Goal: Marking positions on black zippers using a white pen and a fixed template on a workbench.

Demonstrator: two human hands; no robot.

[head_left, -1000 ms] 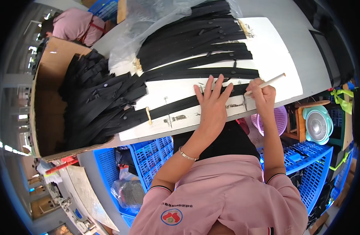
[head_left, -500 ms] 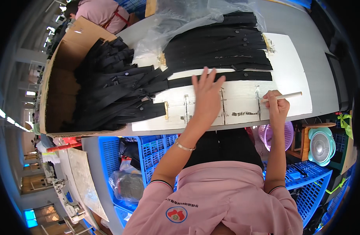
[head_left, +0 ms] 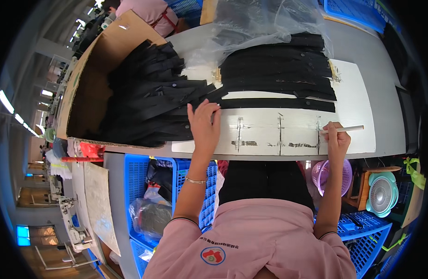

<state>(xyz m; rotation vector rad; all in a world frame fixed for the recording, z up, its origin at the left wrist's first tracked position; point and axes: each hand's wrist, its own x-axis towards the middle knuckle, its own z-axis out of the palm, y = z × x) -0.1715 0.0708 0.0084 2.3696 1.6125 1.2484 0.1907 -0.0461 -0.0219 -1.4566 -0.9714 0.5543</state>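
Right hand [head_left: 337, 139] is pinching a white pen [head_left: 354, 128], probably for control
Left hand [head_left: 205, 128] is curving half-open over black strips [head_left: 149, 109] spilling from the box [head_left: 125, 33] at the counter's [head_left: 390, 135] left end; can't tell if it's gripping any.

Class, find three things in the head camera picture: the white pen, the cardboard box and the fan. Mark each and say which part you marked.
White pen [head_left: 351, 128]: head view, on its exposed shaft.
Cardboard box [head_left: 136, 35]: head view, on its far wall.
Fan [head_left: 381, 194]: head view, on its round grille.
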